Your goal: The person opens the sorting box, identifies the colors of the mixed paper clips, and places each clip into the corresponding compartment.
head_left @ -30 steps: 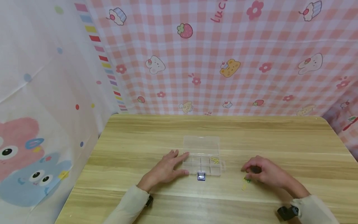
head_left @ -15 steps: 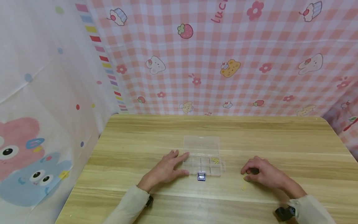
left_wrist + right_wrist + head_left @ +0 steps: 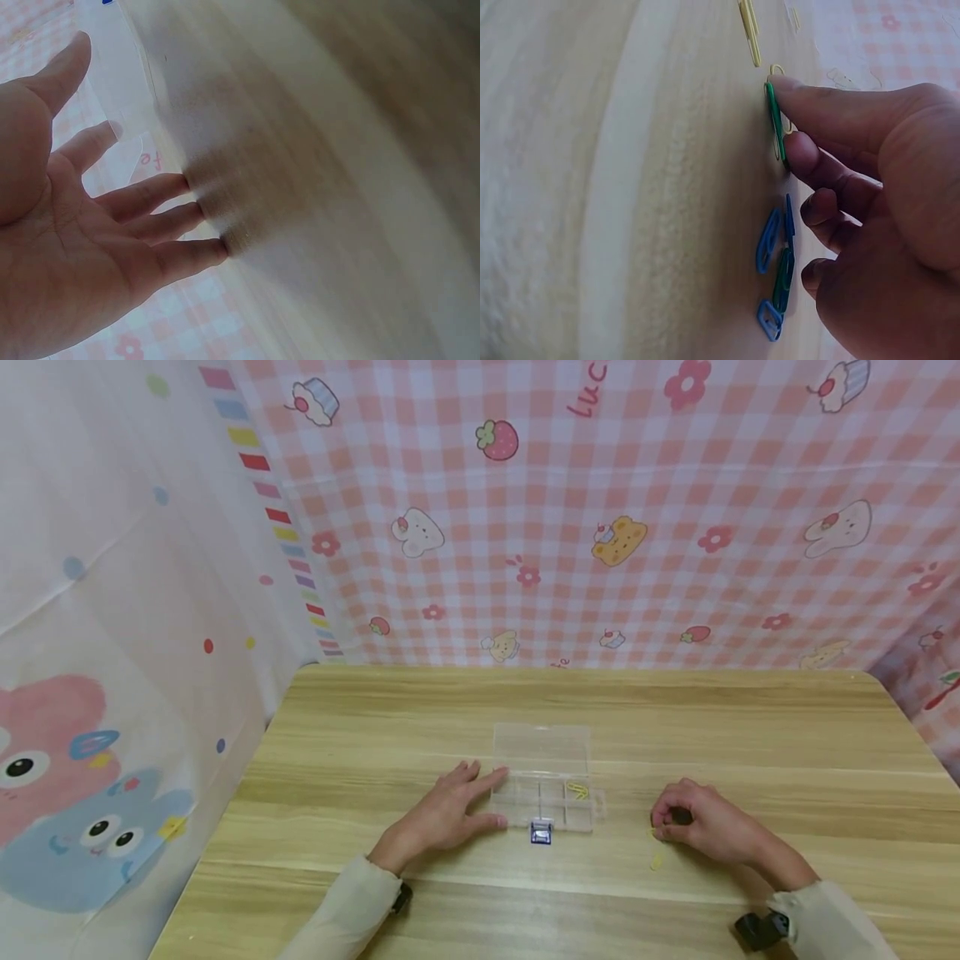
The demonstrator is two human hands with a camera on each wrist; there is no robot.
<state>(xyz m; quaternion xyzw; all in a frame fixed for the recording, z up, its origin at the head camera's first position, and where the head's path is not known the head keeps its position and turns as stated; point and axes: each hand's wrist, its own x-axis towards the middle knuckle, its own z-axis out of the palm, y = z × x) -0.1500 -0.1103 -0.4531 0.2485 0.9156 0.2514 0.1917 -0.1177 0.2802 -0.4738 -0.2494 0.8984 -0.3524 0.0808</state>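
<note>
My left hand point(image 3: 442, 810) lies spread at the left side of a clear plastic compartment box point(image 3: 528, 814), index finger and thumb at its edge. In the left wrist view the other fingertips point(image 3: 214, 247) press on the table. One compartment at the right holds yellow paper clips point(image 3: 577, 791). Right of the box, my right hand point(image 3: 701, 822) pinches a yellow paper clip point(image 3: 778, 70) between thumb and index finger, its other fingers curled. A green paper clip point(image 3: 775, 112) overlaps it in the right wrist view. Another yellow paper clip point(image 3: 657, 862) lies nearer the front.
Under the right hand lie blue paper clips point(image 3: 767, 240) and a dark green paper clip point(image 3: 782, 279), hidden from the head view. The box's clear lid point(image 3: 542, 748) is folded back, and its blue latch point(image 3: 541, 832) points forward. A checked cloth point(image 3: 562, 485) hangs behind the wooden table point(image 3: 420, 710).
The right hand has shifted slightly over the paper clips, and the green seen at its fingertips earlier is now hidden in the head view. The left hand and box stay put.
</note>
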